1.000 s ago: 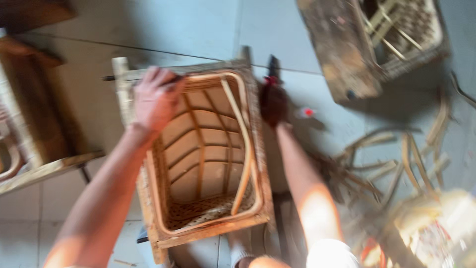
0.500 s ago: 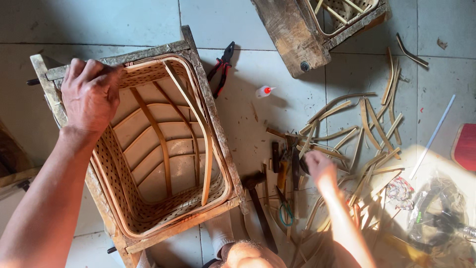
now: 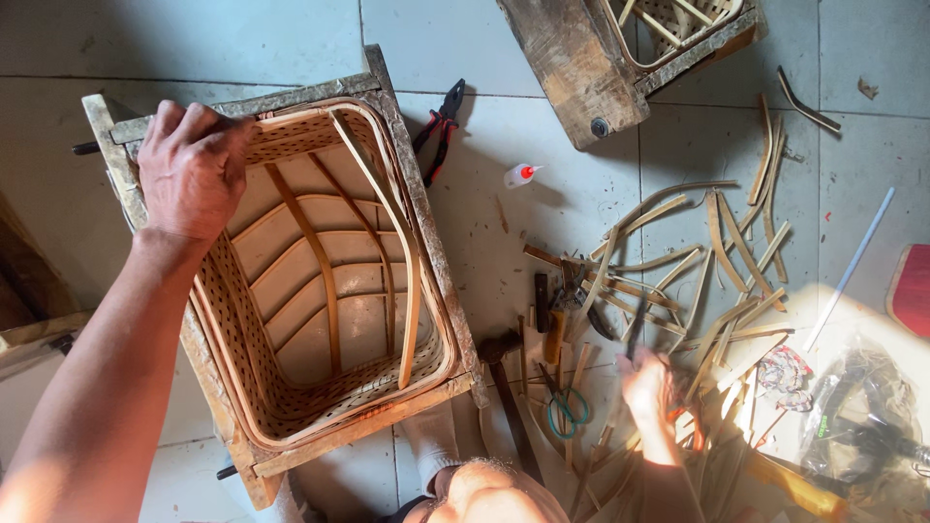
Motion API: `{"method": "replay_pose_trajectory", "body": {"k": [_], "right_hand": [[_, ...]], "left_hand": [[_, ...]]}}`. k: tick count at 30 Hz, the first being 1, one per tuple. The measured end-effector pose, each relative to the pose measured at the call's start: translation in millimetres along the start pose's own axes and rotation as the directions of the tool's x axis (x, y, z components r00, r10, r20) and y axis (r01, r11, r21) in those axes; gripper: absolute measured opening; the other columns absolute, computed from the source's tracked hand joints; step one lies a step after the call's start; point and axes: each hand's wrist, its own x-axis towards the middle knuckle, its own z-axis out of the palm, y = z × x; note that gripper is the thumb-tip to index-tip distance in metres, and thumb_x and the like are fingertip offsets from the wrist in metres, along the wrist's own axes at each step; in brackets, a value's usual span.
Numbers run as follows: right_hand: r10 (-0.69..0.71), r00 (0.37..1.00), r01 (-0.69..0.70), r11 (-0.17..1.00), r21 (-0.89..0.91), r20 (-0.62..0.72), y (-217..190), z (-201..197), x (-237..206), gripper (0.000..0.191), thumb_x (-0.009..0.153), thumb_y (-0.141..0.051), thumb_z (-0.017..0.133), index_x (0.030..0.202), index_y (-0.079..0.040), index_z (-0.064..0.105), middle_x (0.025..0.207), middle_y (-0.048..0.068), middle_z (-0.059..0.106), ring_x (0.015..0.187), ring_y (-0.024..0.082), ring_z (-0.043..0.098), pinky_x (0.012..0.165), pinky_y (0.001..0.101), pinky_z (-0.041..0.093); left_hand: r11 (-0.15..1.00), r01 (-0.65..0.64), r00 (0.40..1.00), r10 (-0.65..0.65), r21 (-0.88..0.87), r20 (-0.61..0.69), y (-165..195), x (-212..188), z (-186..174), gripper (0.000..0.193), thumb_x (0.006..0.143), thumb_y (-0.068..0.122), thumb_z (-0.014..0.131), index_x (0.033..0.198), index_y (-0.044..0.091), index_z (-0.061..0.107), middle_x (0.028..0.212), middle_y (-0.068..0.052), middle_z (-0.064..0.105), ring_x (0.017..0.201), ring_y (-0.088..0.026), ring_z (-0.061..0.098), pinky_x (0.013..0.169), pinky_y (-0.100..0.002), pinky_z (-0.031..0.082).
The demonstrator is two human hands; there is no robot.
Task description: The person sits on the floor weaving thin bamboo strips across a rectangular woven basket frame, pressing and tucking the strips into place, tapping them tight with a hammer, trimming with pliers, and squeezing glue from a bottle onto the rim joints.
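Basket: woven shell seated in wooden frame, on the floor.
Left hand: closed over frame's far rim; best kept pressing firmly.
Right hand: right of frame, among bamboo strips; grip blurred, cannot tell.

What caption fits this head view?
Left hand grips the woven basket rim in its wooden frame; right hand reaches among bamboo strips.

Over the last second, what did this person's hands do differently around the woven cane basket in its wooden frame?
The right hand left the frame's right edge and swung down to the loose bamboo strips and tools on the tiled floor. The left hand kept gripping the top corner of the woven cane basket in its wooden frame.
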Motion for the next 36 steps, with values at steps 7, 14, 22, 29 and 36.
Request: {"method": "replay_pose_trajectory", "body": {"k": [7,14,22,29,36], "right_hand": [[-0.342,0.934,0.358,0.892,0.277,-0.104,-66,30,6,0.037,0.098,-0.023,0.068,0.132,-0.009,0.067,0.134,0.015,0.068,0.12,0.03,0.066,0.102,0.0391,0.052],[-0.28,0.958,0.242,0.903,-0.354,-0.059,-65,22,18,0.062,0.089,-0.045,0.076,0.136,-0.009,0.059,0.145,0.014,0.056,0.138,0.031,0.046,0.113,0.047,0.033],[-0.021,0.981,0.042,0.994,-0.105,0.195,-90,47,23,0.123,0.07,-0.067,0.079,0.16,-0.005,0.021,0.156,0.028,0.035,0.141,0.043,0.034,0.111,0.0497,0.031],[0.013,0.96,0.06,0.967,-0.248,0.281,-68,44,26,0.068,0.082,-0.057,0.069,0.135,-0.016,0.066,0.128,0.017,0.072,0.119,0.037,0.066,0.103,0.0482,0.05],[0.223,0.869,-0.469,0.654,0.594,0.441,-26,12,9,0.056,0.111,-0.04,0.046,0.134,0.008,0.062,0.115,0.032,0.07,0.101,0.069,0.03,0.075,0.0561,0.028]], "left_hand": [[1.0,0.008,1.0,-0.008,0.014,0.01,1,3,-5,0.016,0.105,0.008,0.072,0.113,0.02,0.08,0.097,0.001,0.059,0.097,-0.019,0.053,0.091,-0.033,0.051],[1.0,0.0,1.0,-0.001,-0.019,-0.011,2,8,-9,0.015,0.102,0.008,0.073,0.11,0.018,0.08,0.095,0.0,0.059,0.097,-0.021,0.054,0.092,-0.035,0.051],[0.999,-0.027,0.999,0.027,-0.019,-0.028,-10,9,-11,0.031,0.089,0.01,0.072,0.118,0.019,0.08,0.099,-0.001,0.06,0.101,-0.023,0.055,0.087,-0.035,0.052],[0.998,0.031,0.999,-0.03,-0.048,0.029,-21,6,-4,0.036,0.083,0.012,0.072,0.118,0.019,0.078,0.101,-0.001,0.059,0.103,-0.023,0.053,0.094,-0.035,0.05],[1.0,0.0,1.0,0.0,-0.025,-0.005,-32,1,9,0.034,0.085,0.01,0.074,0.118,0.016,0.077,0.104,0.0,0.059,0.104,-0.022,0.053,0.093,-0.034,0.049]]}}
